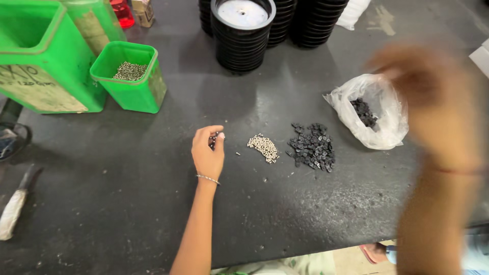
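While the left hand (208, 150) pinches small dark parts, a green bin (130, 76) holds silvery screws (130, 71).

Bare arms; silver bracelet (208, 179) left wrist, red thread (458, 170) right

Motion blurs the raised right hand (428, 97); left hand (208, 150) fingers (216, 133) hide a small dark part; large green plastic bin (35, 61) cropped.
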Demonstrator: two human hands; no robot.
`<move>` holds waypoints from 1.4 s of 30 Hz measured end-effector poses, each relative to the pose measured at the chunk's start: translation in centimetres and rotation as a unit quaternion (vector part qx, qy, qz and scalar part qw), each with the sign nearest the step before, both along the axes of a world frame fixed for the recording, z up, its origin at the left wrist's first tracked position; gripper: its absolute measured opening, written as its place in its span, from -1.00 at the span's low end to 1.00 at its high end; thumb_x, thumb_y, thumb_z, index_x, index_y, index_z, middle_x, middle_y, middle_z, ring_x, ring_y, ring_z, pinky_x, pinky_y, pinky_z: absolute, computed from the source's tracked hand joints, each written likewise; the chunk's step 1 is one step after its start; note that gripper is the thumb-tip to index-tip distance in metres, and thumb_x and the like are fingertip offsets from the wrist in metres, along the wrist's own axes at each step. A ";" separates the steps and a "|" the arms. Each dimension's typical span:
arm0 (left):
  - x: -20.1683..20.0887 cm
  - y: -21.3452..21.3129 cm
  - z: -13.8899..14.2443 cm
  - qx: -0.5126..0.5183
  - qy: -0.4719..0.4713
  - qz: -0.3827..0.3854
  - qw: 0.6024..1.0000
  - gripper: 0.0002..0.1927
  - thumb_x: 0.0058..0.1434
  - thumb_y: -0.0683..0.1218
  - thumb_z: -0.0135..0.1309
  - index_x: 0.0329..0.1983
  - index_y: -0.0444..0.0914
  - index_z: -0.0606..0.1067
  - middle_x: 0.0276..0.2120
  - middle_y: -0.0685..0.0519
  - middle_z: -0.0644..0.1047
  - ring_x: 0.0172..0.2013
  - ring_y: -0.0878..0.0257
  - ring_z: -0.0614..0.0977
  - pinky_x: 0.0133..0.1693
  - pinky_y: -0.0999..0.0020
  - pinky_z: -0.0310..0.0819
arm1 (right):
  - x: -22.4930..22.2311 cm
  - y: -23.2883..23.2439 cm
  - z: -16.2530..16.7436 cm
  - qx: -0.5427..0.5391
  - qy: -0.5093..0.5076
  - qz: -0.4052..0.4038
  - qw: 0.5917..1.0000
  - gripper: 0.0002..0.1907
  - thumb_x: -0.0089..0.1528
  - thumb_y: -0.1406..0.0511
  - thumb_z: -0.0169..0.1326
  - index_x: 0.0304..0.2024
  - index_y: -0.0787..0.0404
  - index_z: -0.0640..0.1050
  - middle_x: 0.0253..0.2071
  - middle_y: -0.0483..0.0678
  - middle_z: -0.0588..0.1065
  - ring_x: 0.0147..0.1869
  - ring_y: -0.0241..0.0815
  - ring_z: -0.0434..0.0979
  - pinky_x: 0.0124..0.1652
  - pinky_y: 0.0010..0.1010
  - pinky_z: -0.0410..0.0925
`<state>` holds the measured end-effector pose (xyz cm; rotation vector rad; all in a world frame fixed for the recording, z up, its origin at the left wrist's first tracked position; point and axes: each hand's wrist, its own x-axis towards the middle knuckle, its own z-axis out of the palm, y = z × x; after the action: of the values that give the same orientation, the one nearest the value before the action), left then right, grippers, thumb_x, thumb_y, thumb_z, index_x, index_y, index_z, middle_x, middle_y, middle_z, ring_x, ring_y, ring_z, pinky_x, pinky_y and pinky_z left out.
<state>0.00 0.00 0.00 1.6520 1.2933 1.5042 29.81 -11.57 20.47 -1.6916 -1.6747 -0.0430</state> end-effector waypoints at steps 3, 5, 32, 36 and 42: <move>1.2 -1.2 1.7 0.013 -0.022 -0.060 0.998 -0.82 0.23 -0.24 0.16 -0.10 -0.25 0.59 -0.14 0.02 0.58 -0.17 0.21 0.65 -0.13 0.34 0.52 | -1.5 3.3 -4.4 -0.042 0.034 0.013 0.998 -0.84 0.28 0.38 0.20 -0.08 0.17 0.68 -0.12 -0.07 0.65 -0.14 -0.25 0.64 -0.08 -0.42 0.48; 1.9 -1.9 2.5 0.020 -0.023 -0.087 0.996 -0.82 0.25 -0.23 0.15 -0.09 -0.26 0.58 -0.14 0.02 0.59 -0.17 0.22 0.66 -0.11 0.37 0.54 | -1.3 5.7 -9.8 -0.079 0.049 -0.008 0.996 -0.83 0.26 0.32 0.20 -0.10 0.17 0.67 -0.17 -0.01 0.65 -0.26 -0.13 0.64 -0.19 -0.32 0.47; 5.3 -2.3 -1.8 -0.150 -0.076 -0.195 0.966 -0.82 0.17 -0.26 0.22 -0.14 -0.32 0.64 -0.31 0.02 0.71 -0.31 0.36 0.72 -0.20 0.47 0.59 | -9.1 6.2 -17.6 -0.174 0.344 0.094 0.918 -0.87 0.20 0.40 0.23 -0.26 0.33 0.54 -0.41 -0.10 0.60 -0.35 -0.35 0.59 -0.32 -0.49 0.46; 5.9 -2.7 -2.0 -0.130 -0.051 -0.189 0.972 -0.85 0.16 -0.22 0.27 -0.20 -0.34 0.65 -0.33 0.03 0.70 -0.37 0.37 0.68 -0.26 0.47 0.57 | -5.5 4.9 -16.4 -0.205 0.226 0.088 0.948 -0.87 0.19 0.37 0.20 -0.21 0.27 0.64 -0.41 -0.06 0.62 -0.35 -0.30 0.63 -0.28 -0.47 0.48; 5.8 -2.1 -2.7 -0.164 -0.090 -0.152 0.971 -0.83 0.21 -0.15 0.25 -0.16 -0.31 0.65 -0.35 0.09 0.70 -0.35 0.43 0.67 -0.25 0.52 0.54 | -3.2 4.3 -16.9 -0.256 0.066 0.091 0.960 -0.80 0.05 0.39 0.25 -0.25 0.20 0.70 -0.32 -0.01 0.66 -0.30 -0.13 0.68 -0.22 -0.36 0.46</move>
<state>5.78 -2.10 -2.72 1.3906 1.0672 1.1580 26.65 -7.28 3.55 -1.8413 -1.8339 0.6273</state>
